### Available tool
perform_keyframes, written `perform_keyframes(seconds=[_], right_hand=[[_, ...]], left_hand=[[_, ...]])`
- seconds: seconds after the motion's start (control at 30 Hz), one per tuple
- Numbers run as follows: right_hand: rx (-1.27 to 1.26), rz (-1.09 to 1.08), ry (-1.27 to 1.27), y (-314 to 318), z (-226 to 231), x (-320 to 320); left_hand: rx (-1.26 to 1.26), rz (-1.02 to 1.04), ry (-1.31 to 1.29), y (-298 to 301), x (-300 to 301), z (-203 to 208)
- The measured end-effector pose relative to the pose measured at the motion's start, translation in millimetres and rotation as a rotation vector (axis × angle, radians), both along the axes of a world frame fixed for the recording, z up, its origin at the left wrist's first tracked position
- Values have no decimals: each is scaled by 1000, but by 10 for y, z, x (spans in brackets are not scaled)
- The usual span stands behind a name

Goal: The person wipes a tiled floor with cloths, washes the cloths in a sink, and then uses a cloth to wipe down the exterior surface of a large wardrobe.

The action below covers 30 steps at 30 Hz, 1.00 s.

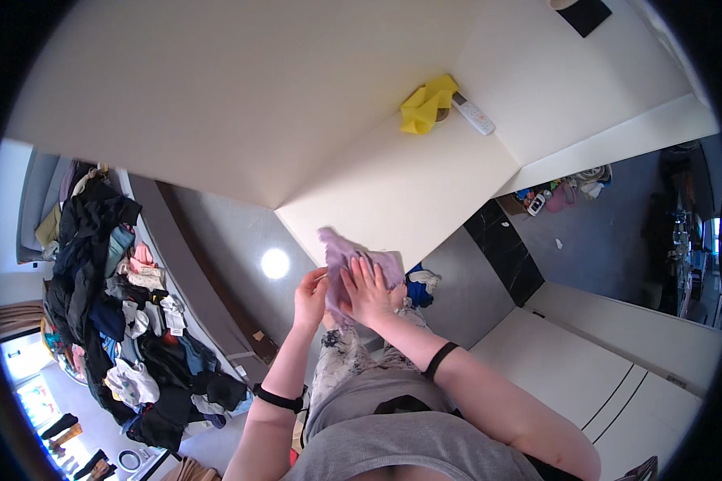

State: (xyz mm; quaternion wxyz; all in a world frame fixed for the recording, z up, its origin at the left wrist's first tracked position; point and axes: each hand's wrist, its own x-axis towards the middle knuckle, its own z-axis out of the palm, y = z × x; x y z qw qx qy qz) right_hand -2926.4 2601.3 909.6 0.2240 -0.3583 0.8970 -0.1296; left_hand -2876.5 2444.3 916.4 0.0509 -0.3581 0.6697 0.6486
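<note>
the purple cloth point(341, 258) at the middle of the frame seems light, soft and easy to crease, so its edge is good to hold, where the left hand point(310, 298) pinches, while the right hand point(367, 297) lies flat on it, fingers slightly apart.

A lilac cloth point(338, 260), soft and creased (plain, as far as it shows), lies spread unevenly at the near corner of a cream-coloured surface point(377, 192). One corner points up and to the left over that surface, the right side bunches into shallow folds, and the lower end tapers toward the wearer's lap.
</note>
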Motion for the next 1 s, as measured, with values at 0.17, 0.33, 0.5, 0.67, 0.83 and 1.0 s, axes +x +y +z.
perform_keyframes(seconds=[0.17, 0.33, 0.5, 0.67, 0.83, 1.0], right_hand=[[-58, -60, 379, -947, -446, -271], [-94, -287, 521, -1498, -576, -508], [-52, -219, 427, -847, -422, 111], [-36, -371, 315, -159, -299, 634], [-433, -1014, 391, -212, -635, 380], [-582, -1267, 344, -208, -709, 100]], left_hand=[[11, -45, 67, -460, 303, 186], [3, -61, 47, -1057, 850, 240], [-69, -212, -62, -1389, 1195, -37], [-108, -453, -48, -1137, 832, -15], [-198, -580, 142, -620, 353, 76], [-364, -701, 366, -38, 17, 0]])
